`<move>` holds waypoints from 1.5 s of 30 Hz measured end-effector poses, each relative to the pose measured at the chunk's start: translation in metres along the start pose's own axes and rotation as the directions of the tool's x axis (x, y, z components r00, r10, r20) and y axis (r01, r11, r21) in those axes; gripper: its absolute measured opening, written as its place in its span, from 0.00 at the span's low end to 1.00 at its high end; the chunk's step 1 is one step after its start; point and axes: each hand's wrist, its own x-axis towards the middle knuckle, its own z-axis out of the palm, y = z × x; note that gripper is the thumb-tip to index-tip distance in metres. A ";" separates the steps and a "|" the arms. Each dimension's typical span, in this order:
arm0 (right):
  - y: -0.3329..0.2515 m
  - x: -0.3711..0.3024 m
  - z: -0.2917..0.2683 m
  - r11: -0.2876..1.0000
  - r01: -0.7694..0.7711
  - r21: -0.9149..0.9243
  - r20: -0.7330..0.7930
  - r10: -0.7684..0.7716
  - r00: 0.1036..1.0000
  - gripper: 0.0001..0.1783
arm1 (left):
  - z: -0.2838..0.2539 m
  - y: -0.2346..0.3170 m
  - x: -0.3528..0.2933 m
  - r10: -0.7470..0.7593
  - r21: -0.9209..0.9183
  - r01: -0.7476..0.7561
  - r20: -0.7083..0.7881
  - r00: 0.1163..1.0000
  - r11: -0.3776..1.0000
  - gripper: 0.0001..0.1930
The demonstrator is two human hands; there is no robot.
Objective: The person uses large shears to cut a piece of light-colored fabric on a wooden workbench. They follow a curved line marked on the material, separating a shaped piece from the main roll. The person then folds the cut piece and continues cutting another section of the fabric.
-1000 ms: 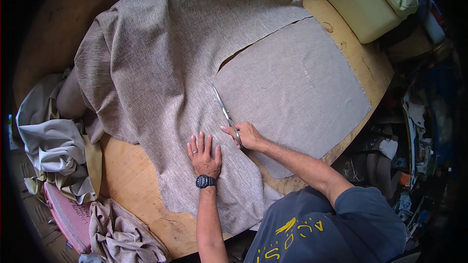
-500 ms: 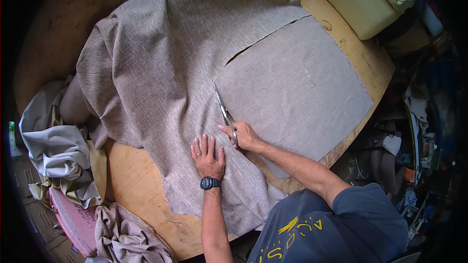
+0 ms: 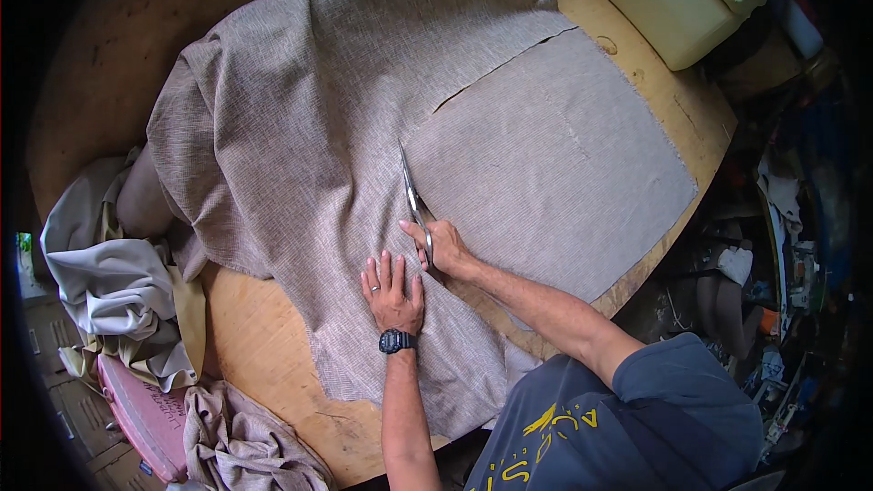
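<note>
My right hand (image 3: 443, 247) grips a pair of metal scissors (image 3: 411, 189) by the handles. The blades point away from me and lie along the left edge of a flat grey-beige fabric panel (image 3: 546, 145). Beside it, my left hand (image 3: 395, 295) lies flat with fingers stretched on a larger grey-brown woven fabric (image 3: 273, 118), which is draped in folds. A dark cut line runs between the two along the panel's far edge. Below the scissors, the fabric is parted and bare wood shows.
A wooden table (image 3: 255, 327) carries the fabric. At the far right stands a pale yellow-green upholstered piece (image 3: 664, 0). White cloth (image 3: 109, 282), a pink item (image 3: 141, 414) and a crumpled beige cloth (image 3: 245, 441) lie at the left. Clutter fills the right side.
The scissors and my right hand have shifted slightly forward and left along the panel's edge. My left hand stays flat on the fabric, nearly in place.
</note>
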 end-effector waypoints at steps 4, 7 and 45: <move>-0.001 -0.004 0.005 1.000 0.028 -0.011 0.001 -0.028 1.000 0.34 | 0.001 0.000 -0.003 -0.006 0.010 0.006 -0.004 1.000 1.000 0.24; -0.002 -0.009 0.004 0.997 -0.031 0.072 0.055 0.027 0.998 0.34 | 0.000 0.000 -0.006 -0.002 0.004 0.003 -0.009 1.000 1.000 0.23; 0.069 -0.059 -0.811 0.174 -0.161 -0.971 -0.237 -0.681 0.693 0.49 | 0.111 0.320 0.035 -0.561 -0.348 0.472 -0.225 0.796 0.810 0.12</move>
